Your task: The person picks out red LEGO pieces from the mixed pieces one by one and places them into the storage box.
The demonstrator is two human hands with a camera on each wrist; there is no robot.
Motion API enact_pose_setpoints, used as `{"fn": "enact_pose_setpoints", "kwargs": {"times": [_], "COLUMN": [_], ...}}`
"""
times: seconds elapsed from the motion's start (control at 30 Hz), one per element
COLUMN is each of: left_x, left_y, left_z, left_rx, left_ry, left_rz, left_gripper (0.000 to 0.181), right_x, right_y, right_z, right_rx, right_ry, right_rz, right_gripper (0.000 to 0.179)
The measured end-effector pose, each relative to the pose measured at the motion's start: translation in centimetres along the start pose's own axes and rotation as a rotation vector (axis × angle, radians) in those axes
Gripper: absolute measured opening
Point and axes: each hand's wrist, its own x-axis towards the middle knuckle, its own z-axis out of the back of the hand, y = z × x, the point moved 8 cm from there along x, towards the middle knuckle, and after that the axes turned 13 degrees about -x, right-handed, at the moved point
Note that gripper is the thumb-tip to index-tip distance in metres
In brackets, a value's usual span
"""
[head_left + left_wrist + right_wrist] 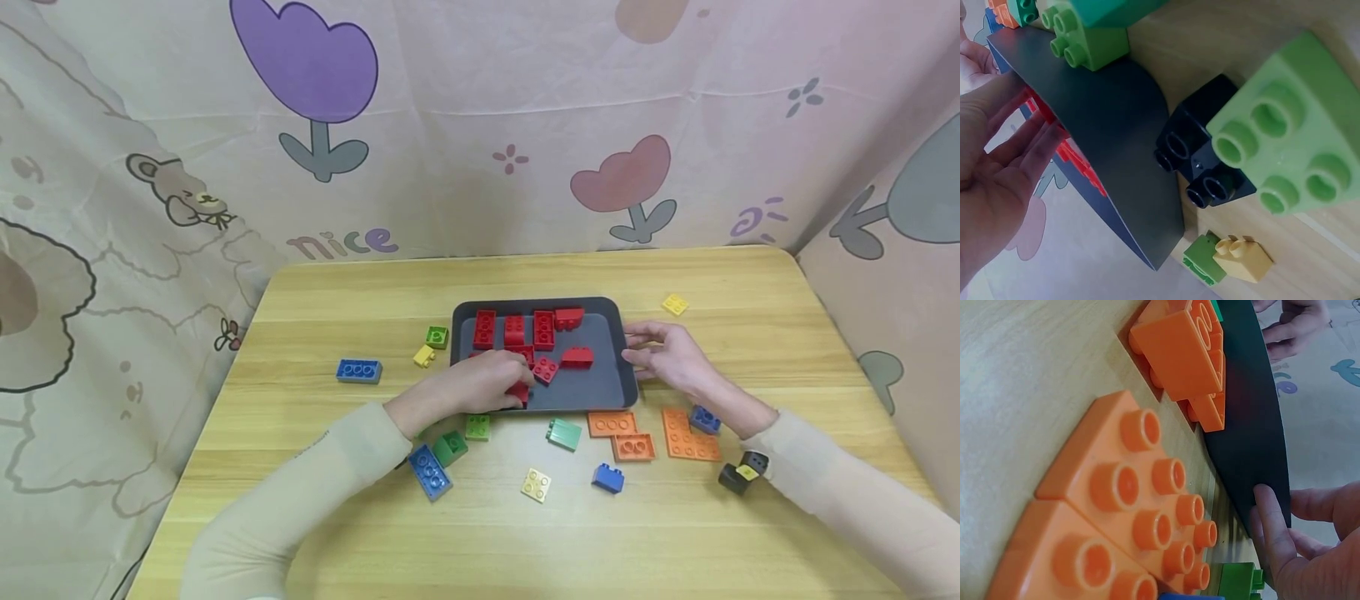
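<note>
A dark grey tray (600, 392) holds several red toy bricks (577, 357), some with their hollow undersides up. My left hand (491, 382) reaches over the front left of the tray, its thumb and fingers around a red brick (519, 391) there. In the left wrist view the fingers of the left hand (1007, 147) dip behind the tray wall (1116, 137), where their tips are partly hidden among the red bricks. At the tray's right end my right hand (671, 358) grips the rim, with fingers (1272, 528) against the outer wall in the right wrist view.
Loose bricks lie around the tray: a blue brick (358, 372) to the left, a green brick (563, 434) in front, an orange plate brick (686, 437) by the right forearm and a yellow one (675, 304) behind. A patterned cloth (465, 167) hangs behind the table (360, 283).
</note>
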Motion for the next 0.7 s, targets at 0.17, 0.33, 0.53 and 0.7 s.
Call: {"fn": "enact_pose_setpoints", "kwargs": {"times": [0.17, 0.33, 0.53, 0.7], "left_x": [0.09, 0.16, 0.09, 0.03], "left_y": [0.1, 0.15, 0.14, 0.12], "left_z": [-0.1, -0.1, -0.09, 0.01], "left_rx": [-0.005, -0.01, -0.013, -0.019], "left_ry": [0.005, 0.008, 0.003, 0.0], "left_rz": [0.006, 0.006, -0.002, -0.003], "left_gripper": [0.041, 0.041, 0.041, 0.042], "right_x": [-0.01, -0.06, -0.09, -0.08], "right_y": [-0.02, 0.03, 0.13, 0.1], "right_z": [-0.02, -0.05, -0.07, -0.1], "right_rx": [-0.002, -0.006, -0.015, -0.015], "right_ry": [-0.001, -0.003, -0.009, -0.011], "right_rz": [0.0, -0.002, 0.001, -0.002], "right_gripper": [0.059, 0.059, 0.058, 0.058]}}
